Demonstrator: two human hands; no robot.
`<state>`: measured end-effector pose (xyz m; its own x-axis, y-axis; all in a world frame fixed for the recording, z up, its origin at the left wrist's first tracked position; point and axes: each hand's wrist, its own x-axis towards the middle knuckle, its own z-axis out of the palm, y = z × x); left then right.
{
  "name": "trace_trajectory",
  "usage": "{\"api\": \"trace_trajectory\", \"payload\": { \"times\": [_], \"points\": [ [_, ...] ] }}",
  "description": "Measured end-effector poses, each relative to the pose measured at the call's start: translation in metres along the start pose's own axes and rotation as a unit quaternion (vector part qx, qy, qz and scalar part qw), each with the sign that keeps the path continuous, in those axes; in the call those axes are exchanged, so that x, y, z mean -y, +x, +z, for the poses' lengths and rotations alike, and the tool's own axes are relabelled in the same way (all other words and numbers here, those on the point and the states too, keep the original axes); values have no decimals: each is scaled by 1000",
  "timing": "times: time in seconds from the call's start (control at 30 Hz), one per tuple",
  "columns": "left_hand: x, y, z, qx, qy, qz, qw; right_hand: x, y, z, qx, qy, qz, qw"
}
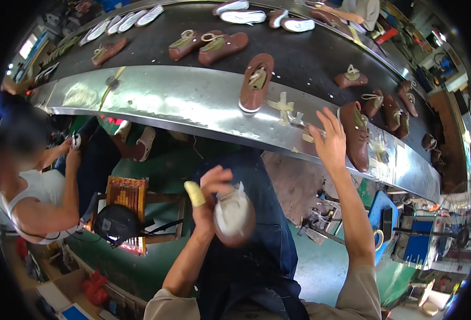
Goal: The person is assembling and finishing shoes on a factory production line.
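Note:
My left hand, a yellow wrap on its thumb, is over my lap with the palm turned up. A brown shoe with a whitish face up lies against its finger side; both are blurred by motion, and the lower fingers seem to be behind the shoe. My right hand reaches over the metal ledge, open with fingers spread. Close to its fingertips is a small metal tool. Just right of that hand stands a brown lace-up shoe. Another brown shoe sits across the ledge's inner edge.
Several brown shoes stand on the dark belt, others with white soles up along its far side. A seated co-worker works at left, beside a stool with a beaded mat. Another person's arm reaches in at far right.

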<state>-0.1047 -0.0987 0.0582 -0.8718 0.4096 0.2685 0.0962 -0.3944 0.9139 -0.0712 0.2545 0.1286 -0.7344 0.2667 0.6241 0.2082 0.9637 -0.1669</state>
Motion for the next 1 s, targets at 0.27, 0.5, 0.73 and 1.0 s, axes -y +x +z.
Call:
{"api": "trace_trajectory", "payload": {
  "times": [0.27, 0.5, 0.73, 1.0],
  "points": [
    [71, -16, 25, -39, 59, -230, 971, -25, 3, 13, 73, -75, -117, 988],
    [-5, -4, 1, 126, 386, -215, 888, 59, -34, -31, 294, 240, 257, 889],
    [1, -10, 8, 58, -52, -301, 950, 120, -114, -14, 386, 411, 311, 765],
    [-3, -35, -8, 223, 389, -134, 884, 86, -134, -18, 355, 437, 265, 782]
  ]
}}
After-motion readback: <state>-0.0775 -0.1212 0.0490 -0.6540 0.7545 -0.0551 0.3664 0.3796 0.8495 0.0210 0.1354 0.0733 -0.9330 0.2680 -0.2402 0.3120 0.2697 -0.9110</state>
